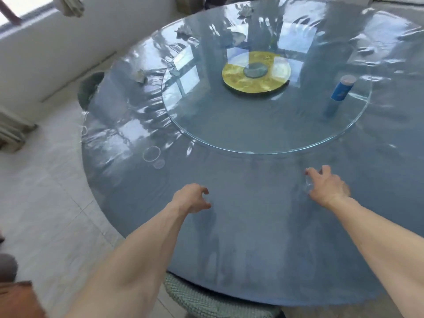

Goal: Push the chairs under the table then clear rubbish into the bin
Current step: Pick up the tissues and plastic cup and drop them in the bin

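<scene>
My left hand [192, 198] hovers over the near part of the round blue-grey table [241, 249], fingers curled and apart, holding nothing. My right hand [327, 187] reaches out to the right with spread fingers. A small clear thing [307, 185] lies just under its thumb; whether they touch is unclear. Crumpled paper scraps lie at the far left [140, 75] and far back [183, 32] of the table. A blue can [341, 89] stands on the glass turntable [252, 125]. A green woven chair [206, 299] sits partly under the near edge.
A dark green chair [90, 90] stands against the table's left side. A clear ring-shaped rim [151, 153] rests on the table's left part. A yellow disc [255, 73] marks the turntable's middle. Pale tiled floor [46, 191] and a white wall lie to the left.
</scene>
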The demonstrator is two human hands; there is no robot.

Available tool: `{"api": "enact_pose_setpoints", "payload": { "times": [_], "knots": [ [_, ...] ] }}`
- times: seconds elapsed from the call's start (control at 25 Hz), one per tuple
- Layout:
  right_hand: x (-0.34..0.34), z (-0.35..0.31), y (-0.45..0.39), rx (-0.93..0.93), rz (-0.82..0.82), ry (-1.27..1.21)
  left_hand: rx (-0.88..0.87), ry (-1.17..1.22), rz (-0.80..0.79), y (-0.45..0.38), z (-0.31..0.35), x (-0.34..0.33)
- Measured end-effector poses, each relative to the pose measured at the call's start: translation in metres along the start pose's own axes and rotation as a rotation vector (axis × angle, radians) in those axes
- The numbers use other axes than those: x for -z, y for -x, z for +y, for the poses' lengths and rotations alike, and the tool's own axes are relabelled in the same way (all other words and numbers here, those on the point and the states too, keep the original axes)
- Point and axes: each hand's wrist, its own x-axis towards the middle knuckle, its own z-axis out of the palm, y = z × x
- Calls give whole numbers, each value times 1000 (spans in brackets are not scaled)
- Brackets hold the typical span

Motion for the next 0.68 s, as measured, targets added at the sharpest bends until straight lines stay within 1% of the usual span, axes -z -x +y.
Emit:
{"api": "enact_pose_setpoints", "payload": {
  "times": [0.08, 0.16, 0.32, 0.4, 0.48, 0.56, 0.68],
  "knots": [
    [-1, -25, -4, 23, 45, 39, 37, 2, 67, -9, -33, 15],
    [0, -61, -4, 63, 19, 44, 49, 1, 140, -21, -67, 32],
    [-4, -156, 1, 118, -22, -20, -43, -121, 370, -56, -132, 70],
    [-8, -205, 7, 141, -37, -45, -34, -101, 355, -69, -160, 82],
    [-13, -250, 12, 143, -36, -123, -26, -13, 267, -82, -184, 86],
    [-23, -283, 20, 155, -58, -213, -71, 45, 204, -89, -198, 84],
    [-36, -315, 31, 150, -94, -282, -133, 77, 203, -92, -212, 81]
  ]
}}
